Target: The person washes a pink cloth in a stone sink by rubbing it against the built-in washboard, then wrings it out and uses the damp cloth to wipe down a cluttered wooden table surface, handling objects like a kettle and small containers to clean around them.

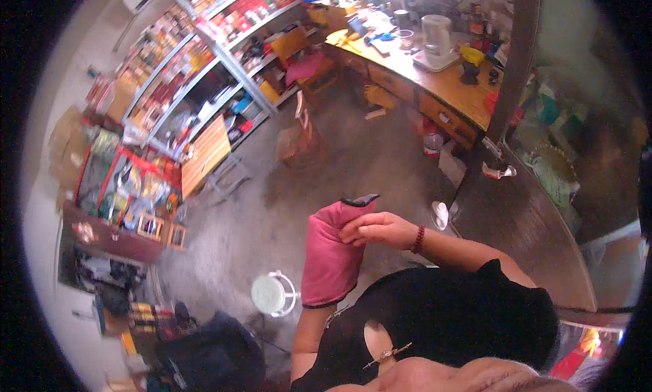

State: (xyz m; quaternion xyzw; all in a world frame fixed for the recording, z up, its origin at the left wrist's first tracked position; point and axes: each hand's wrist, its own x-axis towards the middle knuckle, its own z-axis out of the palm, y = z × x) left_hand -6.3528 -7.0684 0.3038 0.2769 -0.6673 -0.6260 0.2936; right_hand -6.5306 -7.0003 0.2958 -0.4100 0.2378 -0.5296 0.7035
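A pink oversleeve with dark bands at both ends covers my left forearm, which is bent up in front of my body. No fingers of my left hand show; the pink cloth hides them. My right hand reaches across from the right, its fingers closed on the cloth near the oversleeve's upper end. A dark red bead bracelet circles my right wrist.
A round pale stool stands left of my arm. Further off are a wooden chair, a small wooden table, loaded metal shelves and a cluttered workbench. On the right, a brown door stands close by.
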